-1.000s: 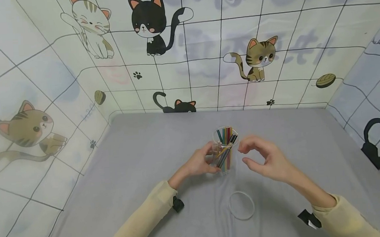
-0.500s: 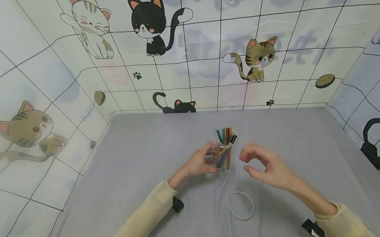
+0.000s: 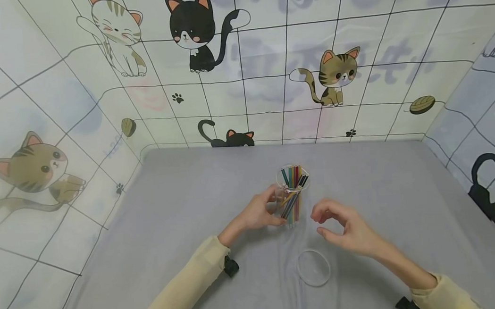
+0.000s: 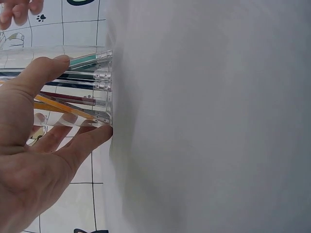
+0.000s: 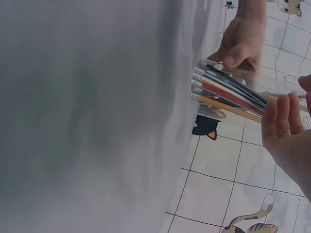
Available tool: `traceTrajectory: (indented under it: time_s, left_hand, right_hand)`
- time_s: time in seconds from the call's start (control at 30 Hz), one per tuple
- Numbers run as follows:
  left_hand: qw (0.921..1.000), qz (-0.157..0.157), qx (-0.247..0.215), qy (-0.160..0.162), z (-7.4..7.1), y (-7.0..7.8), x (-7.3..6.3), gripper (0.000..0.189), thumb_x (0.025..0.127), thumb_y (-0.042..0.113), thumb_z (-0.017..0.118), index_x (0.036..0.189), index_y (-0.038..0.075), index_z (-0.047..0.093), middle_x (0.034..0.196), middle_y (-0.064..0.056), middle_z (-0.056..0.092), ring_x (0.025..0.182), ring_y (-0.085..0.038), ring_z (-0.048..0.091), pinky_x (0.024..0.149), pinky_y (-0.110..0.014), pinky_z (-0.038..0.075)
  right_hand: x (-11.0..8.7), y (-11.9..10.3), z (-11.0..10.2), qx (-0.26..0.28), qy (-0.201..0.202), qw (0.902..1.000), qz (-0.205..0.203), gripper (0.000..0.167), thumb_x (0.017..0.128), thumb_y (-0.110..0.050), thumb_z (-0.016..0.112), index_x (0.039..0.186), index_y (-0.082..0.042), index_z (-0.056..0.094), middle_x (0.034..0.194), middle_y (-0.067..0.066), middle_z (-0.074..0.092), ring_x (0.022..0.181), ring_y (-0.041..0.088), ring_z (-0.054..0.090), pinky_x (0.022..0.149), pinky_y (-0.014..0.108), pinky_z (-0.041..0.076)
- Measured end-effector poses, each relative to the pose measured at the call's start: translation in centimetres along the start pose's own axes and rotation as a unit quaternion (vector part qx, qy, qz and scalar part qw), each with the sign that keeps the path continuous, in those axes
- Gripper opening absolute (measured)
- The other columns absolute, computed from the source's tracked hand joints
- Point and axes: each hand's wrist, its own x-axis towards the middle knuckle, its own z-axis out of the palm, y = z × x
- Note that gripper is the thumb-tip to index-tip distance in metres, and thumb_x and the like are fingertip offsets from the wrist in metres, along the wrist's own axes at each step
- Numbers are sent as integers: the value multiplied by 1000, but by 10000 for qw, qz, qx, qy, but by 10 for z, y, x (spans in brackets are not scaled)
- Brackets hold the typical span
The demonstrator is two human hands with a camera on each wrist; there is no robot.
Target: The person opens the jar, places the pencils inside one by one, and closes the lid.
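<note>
A clear jar [image 3: 293, 190] stands upright on the grey cloth, full of slim coloured pens [image 3: 294, 175]. My left hand [image 3: 258, 212] holds the jar low on its left side, thumb in front and fingers round the back. The left wrist view shows the clear ends of the pens [image 4: 99, 86] resting at the jar's base, beside the thumb. Just right of the jar is my right hand [image 3: 347, 226], fingers loosely bent, thumb apart, nothing in it. A clear round lid [image 3: 314, 267] lies flat on the cloth, nearer to me than the jar.
The grey cloth [image 3: 198, 181] covers the table and has faint creases near the lid. White sheets with cat drawings and grid lines [image 3: 265, 96] hang at the back and along both sides. Black straps [image 3: 231, 266] sit at both sleeves.
My right hand has moved down and towards me, from near the jar's upper part to beside its lower part. The left hand, the jar and the lid have stayed in place.
</note>
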Motion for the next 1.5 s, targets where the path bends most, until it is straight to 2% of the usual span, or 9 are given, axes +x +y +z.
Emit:
traceTrajectory:
  time_s: [0.27, 0.5, 0.63, 0.73, 0.97, 1.17, 1.37, 1.5]
  left_hand:
    - [10000, -11, 76, 0, 0, 1, 1, 74, 71, -4, 85, 132, 11, 46, 129, -14, 61, 122, -35, 57, 90, -32, 55]
    - [10000, -49, 61, -5, -1, 1, 2, 73, 72, -4, 85, 132, 11, 46, 129, -13, 61, 123, -35, 57, 90, -32, 54]
    - [10000, -66, 24, -23, -1, 1, 2, 73, 71, -4, 85, 131, 11, 46, 129, -12, 61, 123, -34, 57, 91, -32, 54]
    - [10000, -37, 17, -21, -1, 0, 2, 72, 71, -5, 85, 131, 10, 46, 129, -13, 61, 122, -34, 57, 91, -32, 54]
    - [10000, 34, 3, -1, 1, -2, 2, 72, 72, -5, 85, 131, 10, 46, 129, -12, 61, 122, -34, 58, 91, -33, 55]
    - [10000, 38, 80, 24, 0, -2, 2, 71, 71, -5, 85, 129, 10, 47, 129, -12, 61, 122, -34, 58, 90, -34, 55]
    - [9999, 66, 74, 31, 1, -2, 1, 71, 71, -5, 85, 129, 10, 47, 128, -12, 62, 121, -33, 59, 90, -30, 54]
    - [9999, 84, 57, 41, 1, -1, 0, 72, 71, -4, 85, 129, 11, 47, 127, -12, 62, 121, -33, 59, 92, -28, 52]
  right_hand:
    - [-10, -1, 5, -112, -185, 9980, 593, 49, 75, 23, 68, 111, -8, 60, 102, 4, 61, 94, 16, 58, 78, 31, 55]
    - [-20, 7, 8, -231, -301, 9976, 577, 51, 72, 24, 69, 112, -6, 59, 103, 2, 61, 94, 16, 59, 75, 33, 56]
    - [-25, 10, 10, -190, -343, 9977, 547, 53, 70, 24, 70, 113, -5, 59, 105, 3, 61, 93, 21, 60, 74, 34, 57]
    - [-28, 11, 11, -156, -347, 9979, 522, 56, 69, 24, 70, 114, -6, 59, 105, 4, 61, 92, 24, 59, 74, 35, 57]
    - [-34, 10, 13, -283, -424, 9971, 569, 58, 69, 20, 74, 117, -8, 59, 107, 6, 61, 95, 23, 59, 75, 36, 57]
    - [-36, 9, 13, -552, -704, 9927, 810, 58, 70, 10, 80, 120, -9, 57, 110, 8, 60, 98, 26, 58, 78, 38, 56]
    - [-39, 10, 15, -784, -958, 9899, 684, 64, 68, 2, 85, 124, -6, 55, 114, 10, 59, 101, 25, 57, 80, 37, 54]
    - [-40, 10, 16, -916, -1130, 9864, 760, 69, 66, -2, 88, 125, -6, 54, 117, 10, 58, 105, 25, 55, 82, 37, 53]
